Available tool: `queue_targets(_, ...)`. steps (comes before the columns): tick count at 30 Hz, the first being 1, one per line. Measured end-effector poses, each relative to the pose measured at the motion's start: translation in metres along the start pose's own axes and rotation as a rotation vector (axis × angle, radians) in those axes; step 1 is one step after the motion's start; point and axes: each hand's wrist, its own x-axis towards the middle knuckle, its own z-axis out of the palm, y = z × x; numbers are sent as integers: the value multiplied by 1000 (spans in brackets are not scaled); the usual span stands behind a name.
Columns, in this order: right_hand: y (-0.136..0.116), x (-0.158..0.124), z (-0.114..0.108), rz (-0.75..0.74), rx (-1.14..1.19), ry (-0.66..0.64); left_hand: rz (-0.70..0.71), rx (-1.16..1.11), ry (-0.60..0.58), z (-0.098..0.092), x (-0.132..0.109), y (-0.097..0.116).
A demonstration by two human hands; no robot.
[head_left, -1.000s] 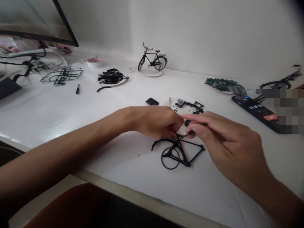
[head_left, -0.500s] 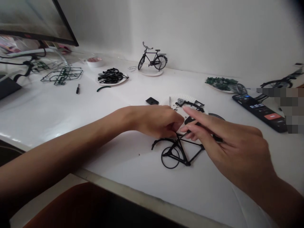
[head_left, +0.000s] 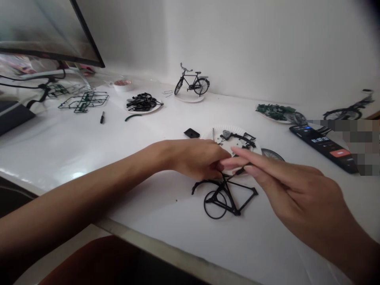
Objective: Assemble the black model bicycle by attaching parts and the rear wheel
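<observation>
A black model bicycle frame (head_left: 230, 200) hangs below my hands, with a curved mudguard (head_left: 204, 183) and a thin ring (head_left: 205, 209) at its left end. My left hand (head_left: 197, 158) is closed at the upper left of the frame, its fingertips mostly hidden behind the knuckles. Between the fingers of my right hand (head_left: 299, 186) is a small dark screwdriver (head_left: 240, 170). Its thin shaft points down and left to the top of the frame, close to my left fingertips. Whether the tip touches a screw is too small to tell.
Behind my hands, a paper plate (head_left: 221, 129) bears loose bicycle parts. Around it lie a black tray-like piece (head_left: 192, 133), a wheel (head_left: 273, 153) and a phone (head_left: 323, 147). Farther back stand an assembled model bicycle (head_left: 192, 81) and a plate of black parts (head_left: 144, 103). Another screwdriver (head_left: 102, 117) lies left.
My right fingers have shifted along the screwdriver and stretched out, baring the frame's right end. The view has tilted up a little. My left hand keeps its place at the frame.
</observation>
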Motion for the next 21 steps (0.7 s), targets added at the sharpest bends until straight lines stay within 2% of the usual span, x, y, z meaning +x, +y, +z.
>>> queue_targets(5, 0, 1, 4, 29, -39, 119, -35, 19, -7, -1, 0, 1)
queue_targets(8, -1, 0, 4, -29, 21, 36, -44, 21, -18, -1, 1, 3)
queue_targets(10, -2, 1, 3, 0, 61, -6, -49, 17, -23, -2, 1, 4)
queue_targets(15, -2, 2, 3, 147, -21, 103, -95, 6, -41, -2, 1, 4)
queue_targets(17, 0, 0, 5, 133, -12, 107, -89, 3, -36, -2, 1, 4)
queue_targets(21, 2, -3, 4, 45, 119, -9, -57, -15, -29, -1, 1, 4)
